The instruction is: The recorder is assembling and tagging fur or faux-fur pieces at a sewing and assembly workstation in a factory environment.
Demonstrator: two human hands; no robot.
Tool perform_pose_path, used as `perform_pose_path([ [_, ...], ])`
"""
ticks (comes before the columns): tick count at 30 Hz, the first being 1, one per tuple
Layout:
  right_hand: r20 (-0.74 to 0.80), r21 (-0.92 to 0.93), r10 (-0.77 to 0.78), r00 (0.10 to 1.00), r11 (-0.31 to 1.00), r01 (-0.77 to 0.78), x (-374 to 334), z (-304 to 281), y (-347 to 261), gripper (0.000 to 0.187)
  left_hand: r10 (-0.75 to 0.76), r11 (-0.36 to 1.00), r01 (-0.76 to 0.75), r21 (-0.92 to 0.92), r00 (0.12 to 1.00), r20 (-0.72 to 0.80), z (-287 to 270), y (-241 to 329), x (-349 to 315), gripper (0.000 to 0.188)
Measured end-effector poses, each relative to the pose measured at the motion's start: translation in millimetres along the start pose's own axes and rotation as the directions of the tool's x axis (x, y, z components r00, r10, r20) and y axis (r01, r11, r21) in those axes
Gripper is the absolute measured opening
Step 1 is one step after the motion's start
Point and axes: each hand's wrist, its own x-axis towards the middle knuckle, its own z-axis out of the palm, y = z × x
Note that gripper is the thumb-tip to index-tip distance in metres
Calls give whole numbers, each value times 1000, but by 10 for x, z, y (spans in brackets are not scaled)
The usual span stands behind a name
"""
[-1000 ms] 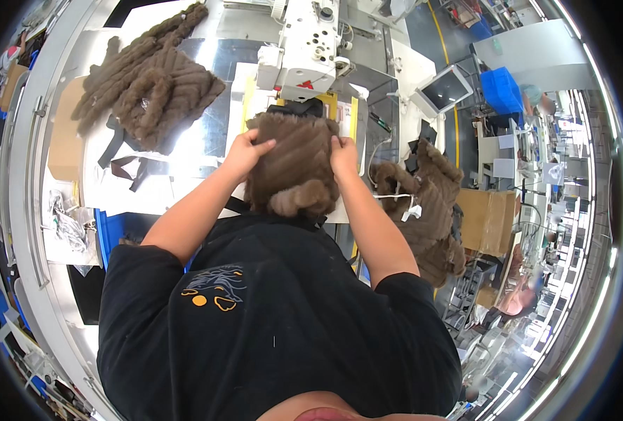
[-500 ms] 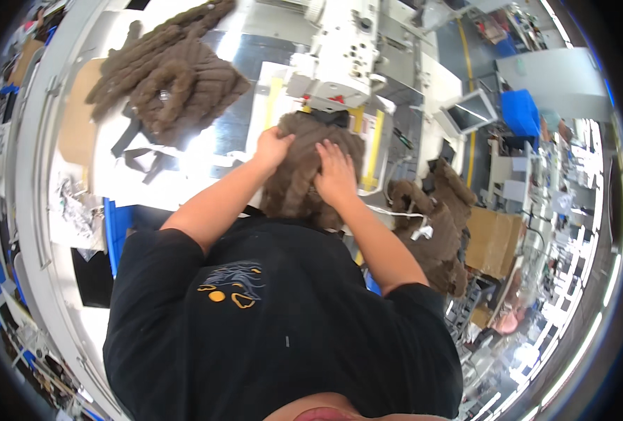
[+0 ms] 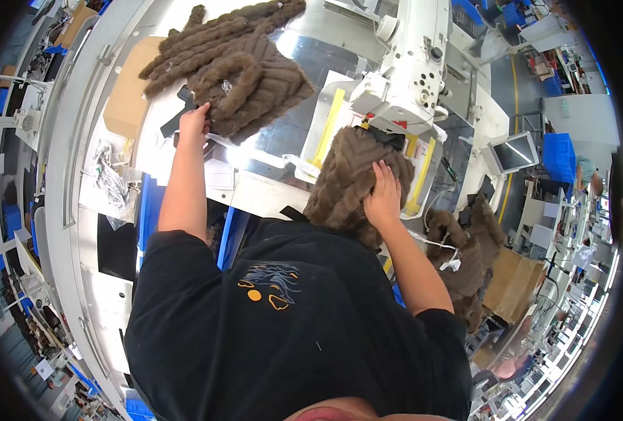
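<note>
A brown, ribbed plush fabric piece (image 3: pixel 343 175) lies under the head of a white sewing machine (image 3: pixel 413 70), black material at its far edge. My right hand (image 3: pixel 383 196) rests flat on this piece, fingers stretched out. Off to the left, my left hand (image 3: pixel 194 123) is at the near-left edge of a pile of brown plush pieces (image 3: pixel 273 74), beside a black strap (image 3: pixel 176 121). Its fingers look closed; what they hold, if anything, is hidden.
More brown plush (image 3: pixel 466 252) hangs at the right beside a cardboard box (image 3: pixel 513 284). Beyond it are a small screen (image 3: pixel 513 151) and blue bins (image 3: pixel 558 158). Clear plastic bags (image 3: pixel 108 179) lie at the left table edge. A white cord end (image 3: pixel 450 264) dangles near my right forearm.
My left hand has left the plush piece at the machine and reached left to the pile. My right hand stays on the piece. The whole view has shifted.
</note>
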Motion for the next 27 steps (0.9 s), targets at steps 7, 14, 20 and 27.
perform_pose_path([
  [7,-27,6,5,1000,1000,-5,2,6,-40,74,59,984,-86,156,983,172,385,-103,-349,24],
  [14,-19,13,11,1000,1000,-11,-6,3,-51,74,181,982,-184,47,982,56,476,-276,-67,30],
  [20,-35,2,5,999,1000,-5,-4,26,-6,75,177,927,-169,335,984,6,335,-30,-154,30],
  [27,-40,13,15,999,1000,-15,-20,10,19,75,152,969,-147,196,988,-13,390,-63,-62,31],
])
